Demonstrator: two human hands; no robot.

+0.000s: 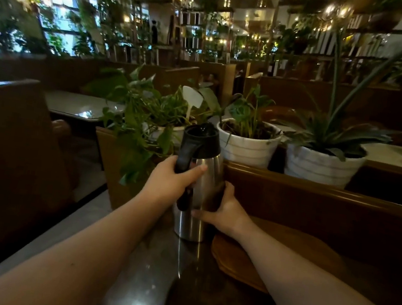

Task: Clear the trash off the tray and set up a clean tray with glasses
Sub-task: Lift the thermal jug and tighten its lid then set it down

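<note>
A steel thermos jug (191,224) with a black lid and black handle stands upright at the far end of the dark table (151,274). My left hand (170,181) is wrapped around its handle. My right hand (225,211) grips the jug's body from the right side. A round wooden tray (238,263) lies on the table just right of the jug, under my right forearm; nothing shows on its visible part. No glasses or trash are in view.
A wooden partition (316,207) runs behind the table, topped with white plant pots (247,146) (322,166). Leafy plants (142,118) hang close to the jug's left. A booth seat (12,164) and aisle floor lie to the left.
</note>
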